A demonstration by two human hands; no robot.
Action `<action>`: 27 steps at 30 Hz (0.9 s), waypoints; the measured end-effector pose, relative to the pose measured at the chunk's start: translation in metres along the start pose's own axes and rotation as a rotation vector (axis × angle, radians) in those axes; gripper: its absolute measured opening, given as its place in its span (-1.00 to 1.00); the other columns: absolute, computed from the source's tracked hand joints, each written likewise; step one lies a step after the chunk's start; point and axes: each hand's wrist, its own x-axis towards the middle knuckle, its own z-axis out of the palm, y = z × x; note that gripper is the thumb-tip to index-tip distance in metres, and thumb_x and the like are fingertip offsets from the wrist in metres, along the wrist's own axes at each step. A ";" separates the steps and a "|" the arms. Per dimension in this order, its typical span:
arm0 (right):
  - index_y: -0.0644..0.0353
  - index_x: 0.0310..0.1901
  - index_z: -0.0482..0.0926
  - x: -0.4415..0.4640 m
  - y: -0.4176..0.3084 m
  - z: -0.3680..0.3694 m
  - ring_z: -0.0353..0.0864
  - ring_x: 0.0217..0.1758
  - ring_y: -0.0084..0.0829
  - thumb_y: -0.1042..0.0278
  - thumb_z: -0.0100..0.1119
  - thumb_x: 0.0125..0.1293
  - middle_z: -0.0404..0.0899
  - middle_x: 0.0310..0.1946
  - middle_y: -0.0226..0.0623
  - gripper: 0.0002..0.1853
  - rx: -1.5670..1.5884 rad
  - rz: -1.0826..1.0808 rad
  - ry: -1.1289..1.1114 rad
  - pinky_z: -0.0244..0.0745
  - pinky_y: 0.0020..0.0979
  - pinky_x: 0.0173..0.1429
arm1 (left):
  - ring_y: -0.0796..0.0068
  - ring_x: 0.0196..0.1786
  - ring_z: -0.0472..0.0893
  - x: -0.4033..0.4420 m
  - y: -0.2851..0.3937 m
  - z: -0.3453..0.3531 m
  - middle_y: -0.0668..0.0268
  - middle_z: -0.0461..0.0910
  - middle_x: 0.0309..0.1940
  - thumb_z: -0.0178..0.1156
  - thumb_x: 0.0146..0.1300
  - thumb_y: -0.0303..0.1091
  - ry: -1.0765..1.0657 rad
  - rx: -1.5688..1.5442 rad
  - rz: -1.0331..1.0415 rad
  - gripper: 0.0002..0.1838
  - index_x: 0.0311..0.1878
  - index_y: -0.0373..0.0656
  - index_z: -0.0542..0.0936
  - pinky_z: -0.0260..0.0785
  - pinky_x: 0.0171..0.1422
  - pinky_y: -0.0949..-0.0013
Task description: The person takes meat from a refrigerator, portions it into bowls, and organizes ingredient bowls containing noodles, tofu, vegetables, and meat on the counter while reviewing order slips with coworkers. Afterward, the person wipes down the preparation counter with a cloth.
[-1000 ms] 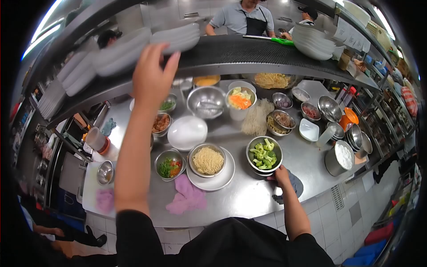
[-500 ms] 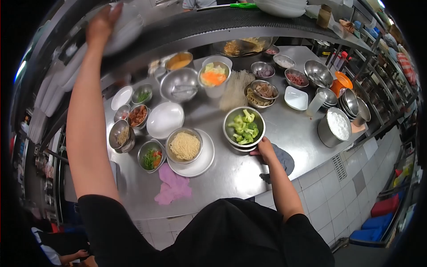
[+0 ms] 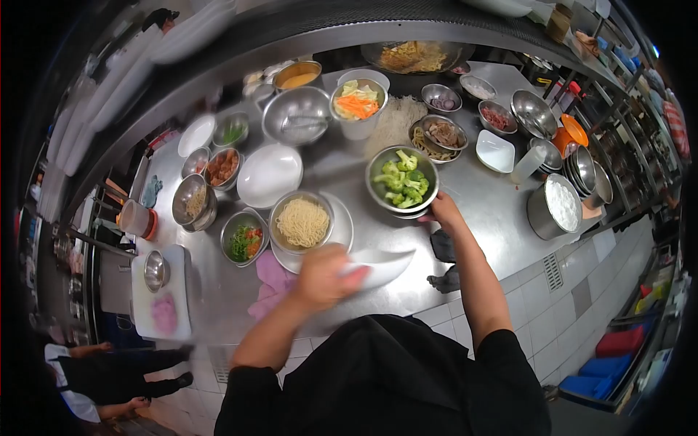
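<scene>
My left hand (image 3: 325,277), blurred by motion, grips the edge of a white dish (image 3: 382,269) above the front of the steel table. My right hand (image 3: 445,213) holds the lower right side of a metal bowl of broccoli (image 3: 402,182), which sits on another bowl. Left of it, a metal bowl of noodles (image 3: 302,222) rests on a round white plate (image 3: 343,231). A pink cloth (image 3: 271,283) lies partly behind my left forearm. Beside the noodles is a bowl of chopped green and red vegetables (image 3: 244,237). Dark cloth (image 3: 445,280) lies by my right forearm.
White plates (image 3: 270,176), a bowl with a whisk (image 3: 297,116) and a carrot container (image 3: 358,109) stand farther back. A pot of white powder (image 3: 555,206) is at the right. An overhead shelf (image 3: 320,36) crosses the back. A person (image 3: 109,374) stands lower left.
My left hand has come down from the overhead shelf to the table front with a white dish in it. My right hand stays at the broccoli bowl. The view has tilted downward.
</scene>
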 end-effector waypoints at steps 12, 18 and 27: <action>0.21 -0.01 0.54 -0.010 0.003 -0.037 0.66 -0.28 -0.39 0.21 0.10 0.40 0.63 -0.19 -0.25 -0.72 -0.398 -0.355 0.184 0.59 -0.35 -0.22 | 0.40 -0.29 0.47 -0.037 -0.116 0.174 0.39 0.43 -0.46 0.30 0.12 -0.13 -0.282 0.316 0.354 -0.76 -0.46 -0.01 0.48 0.24 -0.16 0.30; 0.01 0.11 0.58 -0.128 0.054 -0.071 0.52 0.11 -0.07 0.07 0.35 0.13 0.51 0.13 -0.07 -0.50 -1.038 -0.655 0.248 0.44 -0.16 0.19 | 0.36 -0.19 0.48 -0.029 -0.117 0.167 0.37 0.46 -0.37 0.33 0.09 -0.11 -0.227 0.366 0.166 -0.74 -0.31 -0.03 0.52 0.23 -0.06 0.21; 0.26 -0.11 0.57 -0.067 0.033 -0.084 0.54 -0.09 -0.07 0.51 0.03 0.12 0.52 -0.17 -0.07 -0.72 -0.849 -0.781 0.522 0.45 -0.25 0.05 | 0.29 -0.08 0.55 -0.068 -0.055 0.132 0.31 0.60 -0.20 0.38 0.11 -0.13 -0.106 0.168 -0.052 -0.71 -0.22 -0.10 0.62 0.28 0.06 0.24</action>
